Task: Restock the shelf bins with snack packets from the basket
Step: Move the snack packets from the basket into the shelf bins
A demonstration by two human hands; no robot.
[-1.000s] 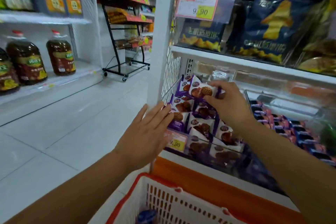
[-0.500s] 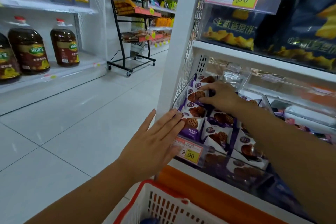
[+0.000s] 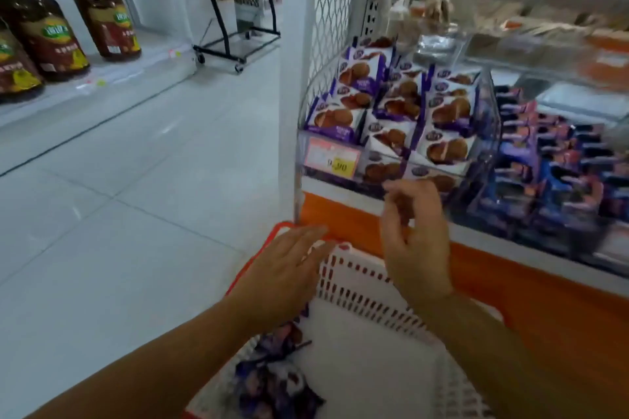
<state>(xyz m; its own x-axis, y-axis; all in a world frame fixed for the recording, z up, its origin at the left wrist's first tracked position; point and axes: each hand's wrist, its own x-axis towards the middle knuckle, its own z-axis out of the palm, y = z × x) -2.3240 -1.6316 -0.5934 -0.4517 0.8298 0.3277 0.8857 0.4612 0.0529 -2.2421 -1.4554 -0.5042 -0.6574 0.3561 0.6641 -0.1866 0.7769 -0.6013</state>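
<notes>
Pale tiled floor (image 3: 136, 214) lies beside the white shelf (image 3: 292, 78). My left hand (image 3: 286, 279) and right hand (image 3: 417, 238) hover empty, loose-fingered, above the red-rimmed white basket (image 3: 360, 282).

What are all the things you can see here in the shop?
Purple-and-white biscuit packets: many, purple and white, stacked in the clear bin.
Clear plastic shelf bin: one, see-through, on the white shelf.
Pink-and-yellow price tag: one, on the bin's front.
Dark blue-and-pink snack packets: many, in the next bin to the right.
White plastic basket with red rim: one, below the shelf.
Blurred purple packets: a few, at the basket's bottom.
Brown oil bottles: three, low shelf, far left.
Black wire rack on wheels: one, across the aisle.
Left hand: fingers straight, over the basket's rim.
Right hand: fingers loosely curled, before the bin.
</notes>
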